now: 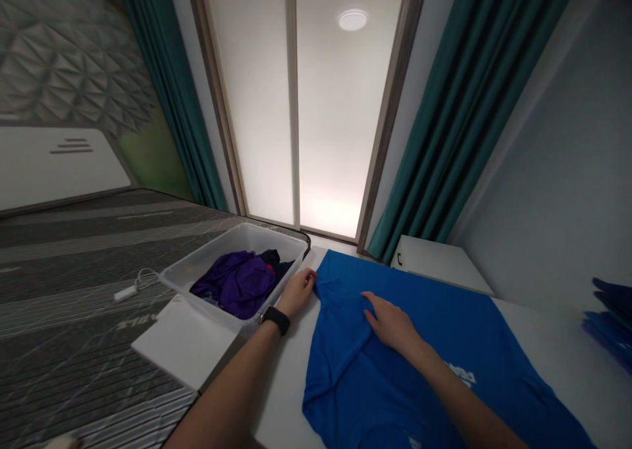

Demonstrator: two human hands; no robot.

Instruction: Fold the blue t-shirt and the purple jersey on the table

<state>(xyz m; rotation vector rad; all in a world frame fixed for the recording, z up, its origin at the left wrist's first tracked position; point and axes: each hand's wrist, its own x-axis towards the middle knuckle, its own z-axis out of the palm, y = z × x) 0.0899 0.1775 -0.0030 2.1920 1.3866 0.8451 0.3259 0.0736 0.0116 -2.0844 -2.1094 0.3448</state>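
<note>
A blue T-shirt (pixel 419 291) with white lettering lies spread on the white table (pixel 284 383), its left part creased. At the shirt's far left edge, my left hand (pixel 296 292), with a black watch on the wrist, has its fingertips closed on the fabric. My right hand (pixel 392 324) rests on the shirt to the right of it, fingers apart and holding nothing. Left of my left hand stands a translucent plastic bin (pixel 190 268) with a crumpled purple garment (pixel 237 283) and darker clothes inside.
Folded dark and blue clothes (pixel 609 320) are stacked at the right edge. A white cabinet (pixel 447 261) stands beyond the table, near a teal curtain (pixel 444 139). On the patterned surface at left lies a white power strip or adapter (pixel 126 293) with a cable.
</note>
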